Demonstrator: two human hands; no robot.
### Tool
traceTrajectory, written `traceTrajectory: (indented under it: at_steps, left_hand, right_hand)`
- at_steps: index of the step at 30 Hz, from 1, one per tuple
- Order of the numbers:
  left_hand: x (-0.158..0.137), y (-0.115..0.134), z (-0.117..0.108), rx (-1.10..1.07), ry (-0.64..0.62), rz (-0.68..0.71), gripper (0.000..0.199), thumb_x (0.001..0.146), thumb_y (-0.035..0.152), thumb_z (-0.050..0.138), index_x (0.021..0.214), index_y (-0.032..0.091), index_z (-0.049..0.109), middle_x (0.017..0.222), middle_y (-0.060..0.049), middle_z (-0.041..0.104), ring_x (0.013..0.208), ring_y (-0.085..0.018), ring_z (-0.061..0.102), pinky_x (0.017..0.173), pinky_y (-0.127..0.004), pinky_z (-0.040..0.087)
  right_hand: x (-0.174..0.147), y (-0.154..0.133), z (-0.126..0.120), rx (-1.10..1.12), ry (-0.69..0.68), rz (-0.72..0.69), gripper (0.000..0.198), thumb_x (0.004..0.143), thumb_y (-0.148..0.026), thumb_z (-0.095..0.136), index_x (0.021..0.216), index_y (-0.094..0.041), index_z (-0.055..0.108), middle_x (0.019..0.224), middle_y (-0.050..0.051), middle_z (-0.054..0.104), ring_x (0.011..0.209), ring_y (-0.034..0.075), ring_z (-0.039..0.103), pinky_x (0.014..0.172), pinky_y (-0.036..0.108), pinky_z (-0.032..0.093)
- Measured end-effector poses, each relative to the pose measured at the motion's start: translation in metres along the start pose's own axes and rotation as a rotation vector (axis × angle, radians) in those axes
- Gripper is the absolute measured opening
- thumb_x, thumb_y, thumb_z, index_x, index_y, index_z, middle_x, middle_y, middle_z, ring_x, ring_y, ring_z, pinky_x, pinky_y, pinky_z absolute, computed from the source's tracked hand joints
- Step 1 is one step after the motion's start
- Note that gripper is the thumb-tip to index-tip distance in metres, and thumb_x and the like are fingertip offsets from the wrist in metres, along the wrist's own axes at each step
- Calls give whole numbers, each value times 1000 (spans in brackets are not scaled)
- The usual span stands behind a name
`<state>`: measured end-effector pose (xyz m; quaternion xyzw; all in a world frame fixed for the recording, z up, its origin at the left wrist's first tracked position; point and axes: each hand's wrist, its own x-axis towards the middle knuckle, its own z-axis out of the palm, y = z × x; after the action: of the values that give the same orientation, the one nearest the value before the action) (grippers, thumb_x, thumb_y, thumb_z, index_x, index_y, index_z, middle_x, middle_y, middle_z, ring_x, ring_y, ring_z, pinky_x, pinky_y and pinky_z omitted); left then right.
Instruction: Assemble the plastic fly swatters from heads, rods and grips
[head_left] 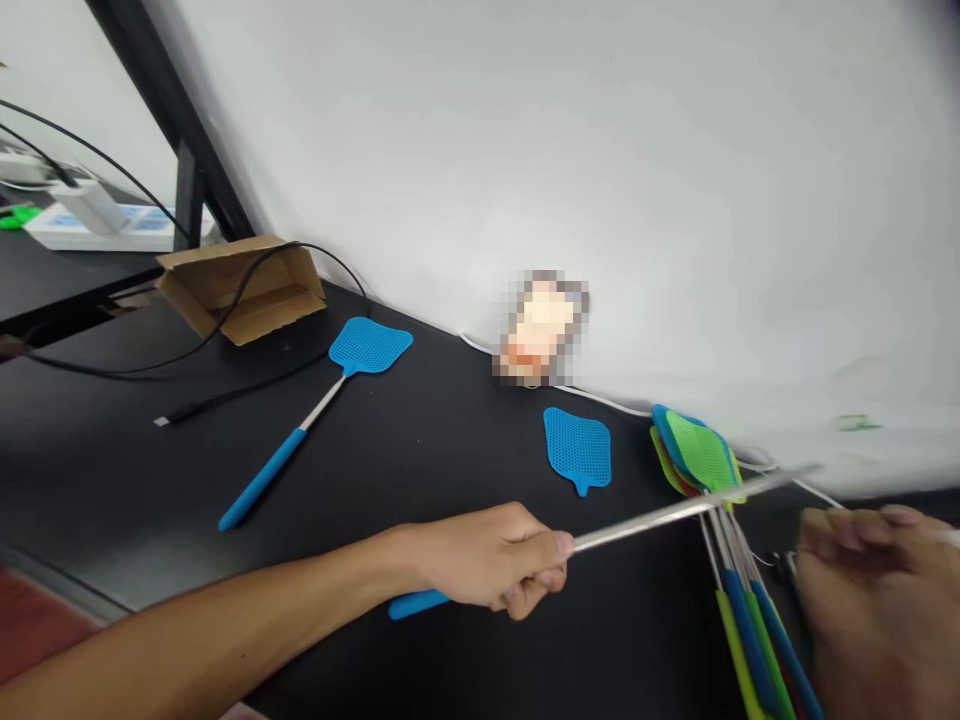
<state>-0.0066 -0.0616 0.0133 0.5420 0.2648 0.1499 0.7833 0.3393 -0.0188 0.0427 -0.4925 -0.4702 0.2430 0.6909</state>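
My left hand [499, 560] is closed around a fly swatter handle [630, 525]. Its blue grip comes out behind the hand, and its bare metal rod slants up to the right, blurred toward the tip. No head is on the rod's visible length. A detached blue swatter head [577, 450] lies flat on the table just beyond that hand. Past the rod's end, at the right edge, my right hand [881, 600] has its fingers curled in; it is blurred, and what lies inside it is hidden. Beside it is a bundle of fly swatters [705, 455] with green, blue and red parts.
A whole blue fly swatter [371, 345] lies left on the black table [450, 440]. An open cardboard box [247, 295] and a black cable [232, 395] are behind it. A pixelated upright object [541, 330] leans on the white wall. A power strip [142, 230] is far left.
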Motion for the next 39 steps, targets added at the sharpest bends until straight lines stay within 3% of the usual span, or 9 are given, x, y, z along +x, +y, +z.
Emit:
traceTrajectory:
  at_steps: [3,5,7,15,19,22,26,31,39]
  left_hand:
    - [1,0,-2,-32,20,-21,60,94,78,39,73,22,40,53,5,39,47,-9,32,44,-23,22]
    - [1,0,-4,-16,-11,-19,59,95,77,38,73,22,40,53,5,39,46,-9,31,43,-22,22]
    - [-1,1,-5,9,-44,-12,59,96,76,37,73,22,41,53,5,40,47,-10,31,43,-22,24]
    - [-2,0,0,133,28,-10,59,100,71,34,69,21,42,52,2,45,48,-10,37,46,-21,30]
    - [0,-3,1,79,84,15,57,100,72,34,73,21,41,51,6,39,45,-9,32,43,-20,25]
    - [1,-7,0,23,87,22,58,98,74,35,75,21,42,53,7,38,45,-8,30,41,-19,25]
    - [1,-10,1,34,114,32,58,98,73,36,77,20,44,53,7,39,45,-8,32,41,-19,26]
    - [0,-9,5,78,163,90,60,100,71,30,72,20,42,52,6,38,44,-7,31,42,-21,25]
    - [3,-4,2,-95,100,21,56,98,74,37,77,22,40,52,10,33,39,-6,24,36,-19,19]
  right_hand:
    - [-17,-10,26,165,56,349,29,75,-44,83,72,-23,63,68,-2,38,56,14,36,45,33,26]
    - [-29,-16,42,219,9,443,29,83,-46,78,90,-19,72,72,-3,38,59,12,35,45,27,30]
    - [-35,-21,49,222,11,416,27,85,-41,78,98,-17,74,73,-4,38,61,10,35,46,23,33]
    - [-40,-12,45,202,13,372,17,76,-27,84,77,-17,70,66,-4,42,60,9,37,47,20,36]
    - [-84,-12,84,134,-301,503,25,83,-40,82,85,-16,74,57,-5,45,52,9,38,46,24,29]
    - [-113,-15,104,188,-346,546,27,88,-43,78,91,-16,74,52,-7,39,49,8,35,48,25,27]
    - [-130,-12,103,182,-368,601,26,93,-42,74,95,-16,75,50,-7,39,49,8,34,51,27,27]
    - [-153,-2,103,126,-564,599,28,100,-42,66,93,-16,75,50,-7,38,49,8,30,51,28,26]
    - [-143,-7,107,185,-512,652,28,99,-45,65,98,-18,74,60,-4,46,54,9,40,49,25,32]
